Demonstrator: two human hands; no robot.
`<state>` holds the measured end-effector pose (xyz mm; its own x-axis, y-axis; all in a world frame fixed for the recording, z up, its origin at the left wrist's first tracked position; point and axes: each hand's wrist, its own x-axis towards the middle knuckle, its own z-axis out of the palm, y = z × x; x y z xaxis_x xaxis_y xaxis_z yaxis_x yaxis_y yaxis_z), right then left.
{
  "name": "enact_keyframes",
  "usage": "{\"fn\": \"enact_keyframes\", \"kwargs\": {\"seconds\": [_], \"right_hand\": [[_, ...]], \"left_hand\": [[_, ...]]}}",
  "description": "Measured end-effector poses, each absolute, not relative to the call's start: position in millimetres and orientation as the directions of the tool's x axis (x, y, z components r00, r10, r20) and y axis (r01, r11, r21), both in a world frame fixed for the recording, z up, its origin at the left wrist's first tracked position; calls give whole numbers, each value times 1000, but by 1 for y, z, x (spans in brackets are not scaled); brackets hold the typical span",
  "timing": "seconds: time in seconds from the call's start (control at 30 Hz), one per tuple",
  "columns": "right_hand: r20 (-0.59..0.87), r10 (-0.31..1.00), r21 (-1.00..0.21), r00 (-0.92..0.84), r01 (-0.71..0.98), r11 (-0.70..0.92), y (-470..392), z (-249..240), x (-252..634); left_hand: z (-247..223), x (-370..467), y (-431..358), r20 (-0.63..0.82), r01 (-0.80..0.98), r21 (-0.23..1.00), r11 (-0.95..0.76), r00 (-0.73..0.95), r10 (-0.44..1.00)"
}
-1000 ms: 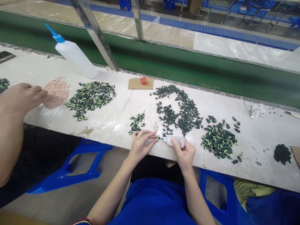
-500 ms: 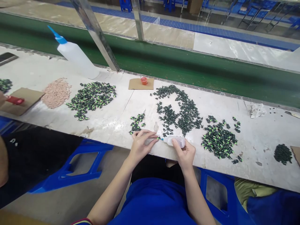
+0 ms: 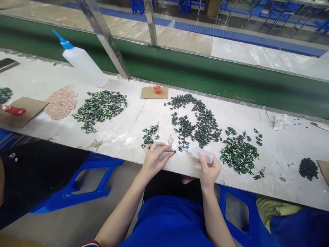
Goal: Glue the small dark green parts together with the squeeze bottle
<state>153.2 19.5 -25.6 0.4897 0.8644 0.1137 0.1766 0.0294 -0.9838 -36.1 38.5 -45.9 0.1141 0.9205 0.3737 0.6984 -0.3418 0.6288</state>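
My left hand pinches a small dark green part at the near table edge. My right hand grips a small clear squeeze bottle whose blue tip points left, a little apart from that part. Just beyond lie a spread of dark green parts, a little cluster of green-and-black parts and a larger pile of green-and-black parts to the right.
To the left are another green-and-black pile, a pink pile, a big white squeeze bottle, cardboard with a red cap, and a co-worker's cardboard pad. A green conveyor runs behind the white table.
My right hand has drawn the small bottle to the right, away from the part in my left hand. The co-worker's hand at far left has withdrawn, uncovering a cardboard pad.
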Motion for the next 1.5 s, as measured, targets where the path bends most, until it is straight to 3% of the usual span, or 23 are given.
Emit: {"fn": "enact_keyframes", "kwargs": {"seconds": [0.17, 0.27, 0.37, 0.47, 0.53, 0.6, 0.7, 0.77, 0.87, 0.97, 1.2, 1.5], "right_hand": [[191, 747, -981, 637, 144, 128, 19, -22, 175], [213, 740, -977, 638, 141, 160, 24, -23, 190], [157, 777, -986, 609, 137, 92, 28, -26, 199], [130, 784, -967, 608, 251, -35, 29, -29, 200], [219, 780, -927, 587, 374, -21, 27, -29, 199], [410, 718, -846, 563, 528, 69, 22, -27, 196], [746, 505, -593, 434, 778, 207, 12, -23, 189], [817, 510, -458, 270, 841, 287, 8, -22, 181], [660, 747, -497, 79, 791, 356, 8, -27, 168], [476, 877, -575, 73, 780, 247, 13, -37, 161], [302, 940, -601, 161, 797, 56, 19, -43, 159], [221, 965, -557, 140, 830, 7, 19, -34, 163]], "left_hand": [[-44, -36, 38, 394, 695, 618, -367, 131, 910], [-45, -38, 38, 411, 707, 593, -385, 145, 900], [-46, -38, 37, 412, 727, 570, -383, 151, 899], [-47, -38, 37, 422, 743, 547, -386, 154, 894], [-47, -37, 37, 435, 749, 531, -395, 160, 886], [-47, -36, 37, 442, 752, 520, -405, 169, 881], [-48, -35, 37, 438, 748, 521, -411, 180, 881], [-48, -35, 37, 432, 744, 525, -413, 186, 883], [-48, -36, 37, 423, 738, 532, -415, 193, 885], [-49, -37, 37, 423, 721, 550, -421, 195, 885], [-48, -39, 37, 392, 693, 599, -402, 184, 901], [-46, -38, 35, 380, 629, 691, -356, 102, 919]]}}
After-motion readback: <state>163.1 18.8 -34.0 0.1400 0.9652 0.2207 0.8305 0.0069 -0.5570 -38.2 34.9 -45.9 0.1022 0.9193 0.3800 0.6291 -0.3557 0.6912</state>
